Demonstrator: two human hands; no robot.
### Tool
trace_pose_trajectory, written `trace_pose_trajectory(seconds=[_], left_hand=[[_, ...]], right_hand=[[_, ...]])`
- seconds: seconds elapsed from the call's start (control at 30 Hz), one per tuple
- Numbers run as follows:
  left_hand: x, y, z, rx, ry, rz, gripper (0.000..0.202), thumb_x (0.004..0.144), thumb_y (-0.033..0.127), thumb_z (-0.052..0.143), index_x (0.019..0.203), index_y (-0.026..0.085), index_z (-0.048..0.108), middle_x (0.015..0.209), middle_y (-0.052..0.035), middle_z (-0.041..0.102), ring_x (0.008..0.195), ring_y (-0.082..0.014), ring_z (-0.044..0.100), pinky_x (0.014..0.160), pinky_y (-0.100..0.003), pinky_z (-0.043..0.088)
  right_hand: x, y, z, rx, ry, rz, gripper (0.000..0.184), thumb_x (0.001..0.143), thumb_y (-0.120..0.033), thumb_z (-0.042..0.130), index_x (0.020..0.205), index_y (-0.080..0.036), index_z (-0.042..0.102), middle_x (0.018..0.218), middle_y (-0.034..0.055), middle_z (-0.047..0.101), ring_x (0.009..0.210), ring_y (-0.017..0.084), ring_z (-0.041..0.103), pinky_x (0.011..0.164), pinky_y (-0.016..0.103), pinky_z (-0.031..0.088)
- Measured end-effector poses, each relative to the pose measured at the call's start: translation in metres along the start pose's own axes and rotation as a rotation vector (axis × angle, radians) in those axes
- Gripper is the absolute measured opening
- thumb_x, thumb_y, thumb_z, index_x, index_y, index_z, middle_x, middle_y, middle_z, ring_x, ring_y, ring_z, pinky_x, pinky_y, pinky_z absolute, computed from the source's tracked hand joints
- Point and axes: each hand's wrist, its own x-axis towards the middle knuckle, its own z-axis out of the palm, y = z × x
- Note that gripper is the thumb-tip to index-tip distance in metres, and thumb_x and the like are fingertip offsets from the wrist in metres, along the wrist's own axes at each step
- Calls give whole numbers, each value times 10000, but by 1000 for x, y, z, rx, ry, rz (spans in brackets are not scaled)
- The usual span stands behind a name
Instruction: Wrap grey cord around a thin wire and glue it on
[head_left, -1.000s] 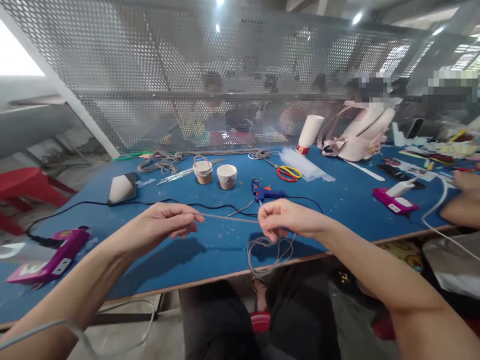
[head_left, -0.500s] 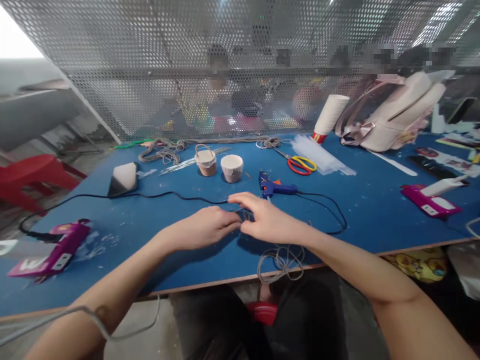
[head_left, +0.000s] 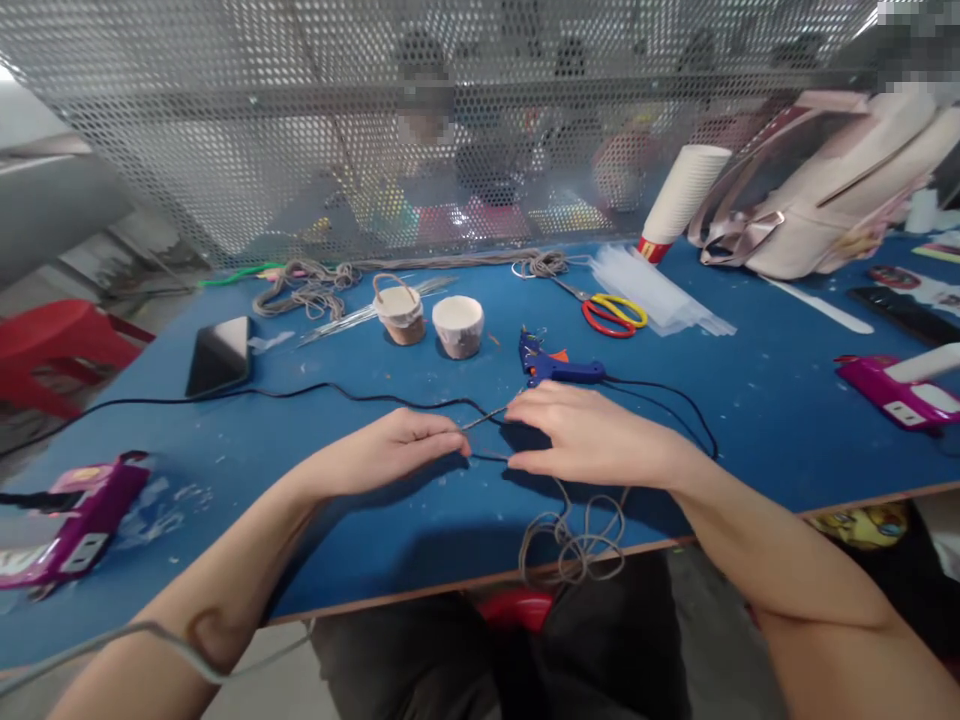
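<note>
Between my hands a grey cord (head_left: 486, 418) runs taut just above the blue table. My left hand (head_left: 401, 447) is closed on one part of it, thumb against the fingers. My right hand (head_left: 581, 432) grips it farther right, thumb and forefinger apart, and its inner fingers are partly hidden. Loose loops of grey cord (head_left: 574, 545) lie at the table's front edge below my right hand. A blue glue gun (head_left: 562, 370) rests just beyond that hand. Farther back stand a small covered cup with a cord handle (head_left: 400, 317) and a second covered cup (head_left: 458, 328).
Scissors (head_left: 611, 315) and translucent sheets (head_left: 656, 295) lie at the back right, by stacked paper cups (head_left: 686, 195) and a pale backpack (head_left: 832, 200). A phone (head_left: 219, 355) and a purple power strip (head_left: 79, 530) are on the left. A black cable (head_left: 330, 388) crosses the table.
My hands have moved apart, right hand to the right and left hand slightly left, and the cord now stretches between them. The camera view has shifted a little.
</note>
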Motion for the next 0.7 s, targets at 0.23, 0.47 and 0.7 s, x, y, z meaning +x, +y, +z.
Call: trace_pose_trajectory(seconds=[0.23,0.47,0.7], left_hand=[[-2,6,21,41,-54,84,323,902,269,380,761,155,648,683,10,594,637,-118,517,629,-215,416],[-1,-1,22,-1,-20,41,319,909,317,392,901,187,683,784,9,666,698,-129,567,671,-216,419],[0,0,11,8,192,-141,342,868,402,423,773,178,663,671,26,620,629,-130,532,595,-225,423]], right_hand=[[27,-24,29,469,-17,-56,518,707,-128,535,1224,-140,525,1174,93,612,977,183,596,818,273,468],[22,-21,31,394,-103,103,356,721,-230,583,1069,-162,605,842,36,664,690,145,562,601,237,400],[24,-4,29,591,75,176,204,846,-259,514,808,-139,675,636,-15,567,577,91,449,555,218,338]])
